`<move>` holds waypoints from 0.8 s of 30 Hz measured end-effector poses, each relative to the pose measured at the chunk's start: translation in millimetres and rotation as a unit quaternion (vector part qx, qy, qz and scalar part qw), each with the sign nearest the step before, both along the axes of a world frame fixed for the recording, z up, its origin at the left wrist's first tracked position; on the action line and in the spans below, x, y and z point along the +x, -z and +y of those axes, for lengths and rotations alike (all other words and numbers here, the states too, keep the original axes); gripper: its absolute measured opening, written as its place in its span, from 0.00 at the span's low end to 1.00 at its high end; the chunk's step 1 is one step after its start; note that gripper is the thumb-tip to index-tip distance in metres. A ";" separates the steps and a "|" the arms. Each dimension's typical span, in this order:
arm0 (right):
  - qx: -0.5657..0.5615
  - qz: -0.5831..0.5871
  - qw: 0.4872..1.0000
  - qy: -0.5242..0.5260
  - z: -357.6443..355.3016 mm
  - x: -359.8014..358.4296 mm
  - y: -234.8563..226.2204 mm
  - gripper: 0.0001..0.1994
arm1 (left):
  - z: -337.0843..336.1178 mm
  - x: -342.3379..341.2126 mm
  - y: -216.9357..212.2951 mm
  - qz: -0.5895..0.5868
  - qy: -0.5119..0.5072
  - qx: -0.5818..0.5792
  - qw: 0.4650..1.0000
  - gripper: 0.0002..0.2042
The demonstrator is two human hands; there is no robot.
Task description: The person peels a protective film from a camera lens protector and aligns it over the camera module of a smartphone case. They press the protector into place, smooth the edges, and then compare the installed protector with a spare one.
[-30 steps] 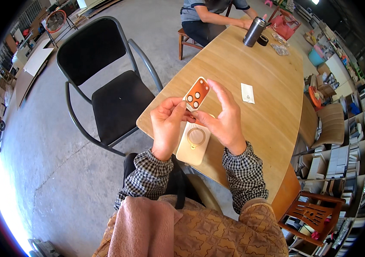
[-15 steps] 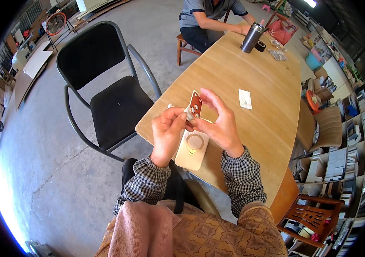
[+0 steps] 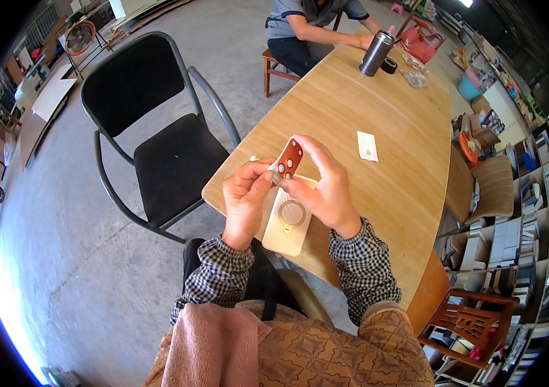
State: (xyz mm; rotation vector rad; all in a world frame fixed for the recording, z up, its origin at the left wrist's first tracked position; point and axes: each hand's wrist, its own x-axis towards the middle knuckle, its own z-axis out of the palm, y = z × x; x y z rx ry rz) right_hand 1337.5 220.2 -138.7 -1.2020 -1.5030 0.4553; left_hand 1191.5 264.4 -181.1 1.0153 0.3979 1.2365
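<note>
Between my two hands is a small flat reddish-brown piece (image 3: 292, 155) with pale round spots and a light edge, held tilted above the table. My right hand (image 3: 327, 190) grips it, index finger along its top edge and thumb at its lower end. My left hand (image 3: 243, 200) is closed, its thumb and index finger pinched at the piece's lower left edge; whether anything thin is in that pinch I cannot tell. Beneath my hands lies a cream, phone-shaped flat thing (image 3: 281, 240) with a ring on its face, its far part covered by my fingers.
A small white packet (image 3: 367, 146) lies on the wooden table (image 3: 403, 193) to the right. Farther off stand a dark metal bottle (image 3: 377, 54) and a black tape roll (image 3: 388, 65). A black chair (image 3: 177, 145) is at the left. Another person (image 3: 316, 29) sits at the far end.
The reddish-brown piece has turned and tilted a little, and my right index finger now rests along its top edge. My left hand has shifted slightly left and down.
</note>
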 end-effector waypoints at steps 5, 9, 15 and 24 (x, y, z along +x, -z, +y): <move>0.029 -0.078 0.996 0.019 0.6 2.8 5.3 0.35 | 1.6 -2.5 6.1 0.009 0.024 0.027 0.999 0.06; -0.005 -0.060 0.998 -0.005 -2.5 4.2 3.2 0.35 | 2.3 -3.6 11.2 -0.010 0.034 0.055 0.998 0.06; 0.020 -0.025 0.999 -0.029 -0.3 2.5 7.0 0.35 | 4.2 -9.1 15.7 -0.027 0.053 0.040 0.997 0.05; -0.104 0.103 0.977 -0.152 -4.8 19.1 0.6 0.36 | 13.7 -15.5 24.4 -0.064 0.122 0.065 0.988 0.05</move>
